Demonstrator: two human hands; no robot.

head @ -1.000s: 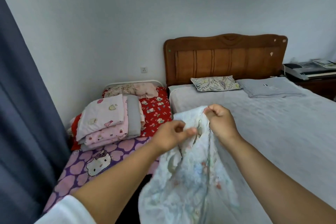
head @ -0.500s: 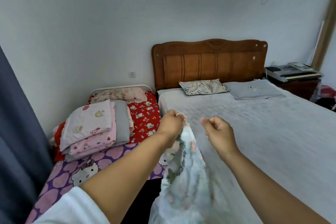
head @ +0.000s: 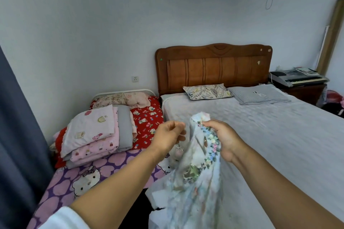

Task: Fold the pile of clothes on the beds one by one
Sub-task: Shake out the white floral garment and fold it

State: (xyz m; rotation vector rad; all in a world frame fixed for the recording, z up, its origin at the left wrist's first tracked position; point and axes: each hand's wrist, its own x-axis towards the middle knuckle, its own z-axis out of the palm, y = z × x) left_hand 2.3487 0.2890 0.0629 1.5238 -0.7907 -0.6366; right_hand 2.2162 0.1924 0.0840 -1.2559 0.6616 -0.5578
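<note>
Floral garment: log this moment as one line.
right hand grips floral garment | left hand beside it, blurred, grip unclear | garment hangs unfolded over grey bed

2 beds: 1 wide grey-covered bed with a carved wooden headboard, 1 narrow purple cartoon-print bed. 2 pillows on the wide bed. Perhaps 4 folded blankets stacked. 1 white floral garment. 1 grey electronic keyboard.

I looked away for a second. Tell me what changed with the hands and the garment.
The floral garment passed between hands: half a second ago the left hand held its top while the right was off it; now the right hand grips it and the left has let go, fingers loosely curled. The folded stack and pillows are unchanged.
</note>
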